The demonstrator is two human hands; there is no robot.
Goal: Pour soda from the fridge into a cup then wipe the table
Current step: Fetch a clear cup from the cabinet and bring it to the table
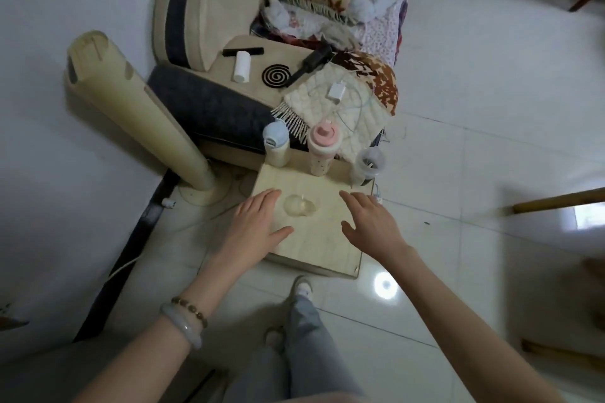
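Small wooden bench (316,239) stands on white tiled floor (458,157). Left hand (258,226) and right hand (373,226) over bench: fingers straight, spread, holding nothing.

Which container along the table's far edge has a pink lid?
The middle bottle, between the blue-capped bottle to its left and the clear cup to its right; only its lid is pink.
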